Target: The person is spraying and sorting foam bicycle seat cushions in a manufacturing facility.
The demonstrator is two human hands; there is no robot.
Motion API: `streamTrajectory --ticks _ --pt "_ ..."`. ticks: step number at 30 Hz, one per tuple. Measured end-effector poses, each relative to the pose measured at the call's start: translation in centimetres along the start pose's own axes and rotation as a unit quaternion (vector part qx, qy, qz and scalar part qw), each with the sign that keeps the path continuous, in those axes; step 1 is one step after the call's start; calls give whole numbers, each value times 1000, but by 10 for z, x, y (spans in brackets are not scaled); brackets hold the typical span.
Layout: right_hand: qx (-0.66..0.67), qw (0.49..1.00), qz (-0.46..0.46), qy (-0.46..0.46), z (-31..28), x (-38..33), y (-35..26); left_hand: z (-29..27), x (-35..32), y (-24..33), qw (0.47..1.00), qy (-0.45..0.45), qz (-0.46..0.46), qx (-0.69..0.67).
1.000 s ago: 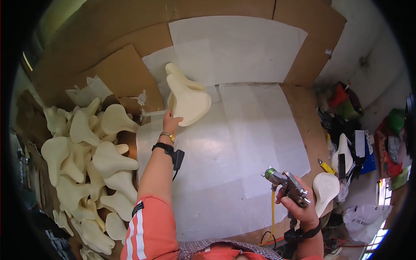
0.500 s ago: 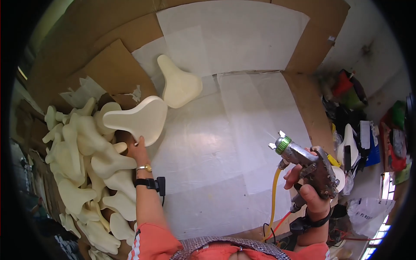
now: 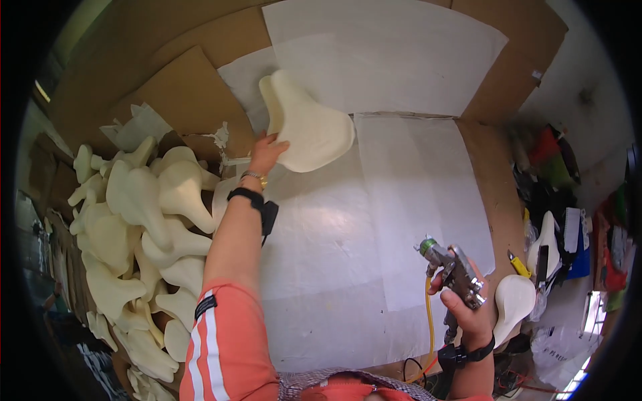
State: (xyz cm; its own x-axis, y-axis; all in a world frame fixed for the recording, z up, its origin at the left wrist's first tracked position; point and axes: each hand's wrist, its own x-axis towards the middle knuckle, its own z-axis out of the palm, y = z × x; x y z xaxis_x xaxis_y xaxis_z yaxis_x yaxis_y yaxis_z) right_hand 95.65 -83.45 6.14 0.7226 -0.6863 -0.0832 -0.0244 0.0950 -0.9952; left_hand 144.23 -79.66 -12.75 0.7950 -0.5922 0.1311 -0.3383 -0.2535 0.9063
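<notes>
My left hand (image 3: 269, 152) reaches far forward and grips the near left edge of a cream foam bicycle saddle pad (image 3: 314, 130), thumb on top. Behind that pad, the narrow end of a second pad (image 3: 265, 90) peeks out at the left; most of it is hidden. On the right, my right hand (image 3: 468, 311) is wrapped round a metal spray gun (image 3: 455, 271) with a green ring near its nozzle. The gun points up and left over the paper-covered work surface (image 3: 321, 267). A yellow hose (image 3: 429, 321) runs down from it.
A large heap of similar saddle pads (image 3: 134, 207) lies to the left. Cardboard (image 3: 180, 93) walls the back and left. At right are a single pad (image 3: 515, 297), a yellow cutter knife (image 3: 519, 264), a white saddle (image 3: 545, 247) and several bags (image 3: 552, 160).
My left hand has carried the pad from beside the heap forward and right, over the other pad. The spray gun has dropped lower and turned slightly in my right hand.
</notes>
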Motion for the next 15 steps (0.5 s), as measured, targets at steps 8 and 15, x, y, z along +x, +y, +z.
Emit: streamTrajectory --ticks 8,15 --pt "-56 995 81 -21 5 -12 42 10 -21 32 975 129 127 131" --pt "-105 989 58 -85 24 -15 39 -221 -50 109 961 253 48 -101"
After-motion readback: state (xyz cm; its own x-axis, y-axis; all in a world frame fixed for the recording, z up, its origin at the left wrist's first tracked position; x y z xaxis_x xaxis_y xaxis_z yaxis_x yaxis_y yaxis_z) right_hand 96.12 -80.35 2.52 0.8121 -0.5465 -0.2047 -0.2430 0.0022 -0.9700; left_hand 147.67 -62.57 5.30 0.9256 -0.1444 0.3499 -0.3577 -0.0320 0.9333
